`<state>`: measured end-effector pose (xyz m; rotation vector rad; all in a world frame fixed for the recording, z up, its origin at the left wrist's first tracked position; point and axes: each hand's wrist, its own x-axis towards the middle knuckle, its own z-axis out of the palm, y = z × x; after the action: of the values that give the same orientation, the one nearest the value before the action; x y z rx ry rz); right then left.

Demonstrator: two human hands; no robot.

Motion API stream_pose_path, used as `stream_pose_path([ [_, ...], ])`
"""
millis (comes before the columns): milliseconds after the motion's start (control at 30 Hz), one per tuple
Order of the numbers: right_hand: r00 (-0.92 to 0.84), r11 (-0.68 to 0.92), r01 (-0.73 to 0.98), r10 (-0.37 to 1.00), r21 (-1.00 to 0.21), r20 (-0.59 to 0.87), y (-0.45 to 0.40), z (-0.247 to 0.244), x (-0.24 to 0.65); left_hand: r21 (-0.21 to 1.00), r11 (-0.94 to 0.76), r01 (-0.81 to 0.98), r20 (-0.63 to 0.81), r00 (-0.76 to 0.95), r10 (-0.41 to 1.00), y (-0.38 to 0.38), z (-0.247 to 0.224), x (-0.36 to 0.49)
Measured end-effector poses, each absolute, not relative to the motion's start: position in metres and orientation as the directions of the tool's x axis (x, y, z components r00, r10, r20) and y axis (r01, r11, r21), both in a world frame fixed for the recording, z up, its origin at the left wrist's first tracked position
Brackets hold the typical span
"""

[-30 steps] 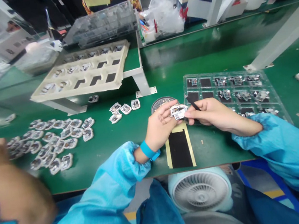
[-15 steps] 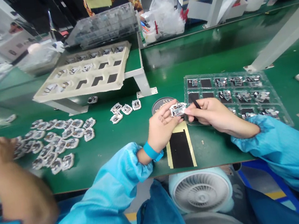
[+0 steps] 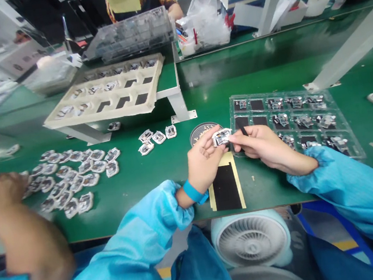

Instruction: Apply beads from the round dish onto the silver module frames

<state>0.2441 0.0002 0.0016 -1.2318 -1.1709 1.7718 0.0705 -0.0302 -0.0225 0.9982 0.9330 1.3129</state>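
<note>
A small white-framed part (image 3: pixel 221 137) with electronics inside is held in my left hand (image 3: pixel 204 160), pinched between thumb and fingers. My right hand (image 3: pixel 264 144) grips a dark, slim tool (image 3: pixel 241 128), and its fingertips meet the right end of the part. Behind my left hand stands a round dish (image 3: pixel 199 131) of tiny pieces. Below the hands lies a black sheet with a yellow border (image 3: pixel 226 185). At the right, a clear tray (image 3: pixel 350 134) holds metallic parts on black pads, partly hidden by my right hand.
Many white-framed parts (image 3: pixel 69 176) lie at the left, beside a co-worker's blurred arm and hand (image 3: pixel 2 195). Several more sit left of the dish. A cream tray (image 3: pixel 101 113) rests on a raised green stand. A slanted metal post (image 3: pixel 351 45) rises at the right.
Both hands and the held part have barely shifted; my right wrist sits slightly further left. The co-worker's hand at the left has moved a little.
</note>
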Motion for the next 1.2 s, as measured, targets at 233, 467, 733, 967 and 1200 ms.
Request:
stream_pose_path([
  [233,-0.249,-0.243,0.049,0.936,-0.969,-0.248,-0.002,-0.008,0.242,0.947,0.043,-0.319,-0.034,0.035,0.999,-0.029,-0.023,0.07],
  [467,-0.14,0.106,0.165,0.987,-0.981,0.083,-0.002,-0.012,0.238,0.931,0.096,-0.351,-0.082,0.055,0.995,-0.032,-0.019,0.071],
  [733,-0.256,0.313,0.318,0.937,-0.895,0.237,-0.001,-0.015,0.245,0.902,0.2,-0.383,-0.17,0.111,0.979,-0.034,-0.012,0.067],
  [967,-0.28,0.237,0.296,0.948,-0.925,0.153,0.002,-0.011,0.246,0.897,0.203,-0.394,-0.17,0.118,0.978,-0.033,-0.014,0.068],
  [1200,-0.284,0.166,0.261,0.955,-0.951,0.089,0.003,-0.005,0.247,0.889,0.213,-0.405,-0.16,0.16,0.974,-0.032,-0.012,0.065],
])
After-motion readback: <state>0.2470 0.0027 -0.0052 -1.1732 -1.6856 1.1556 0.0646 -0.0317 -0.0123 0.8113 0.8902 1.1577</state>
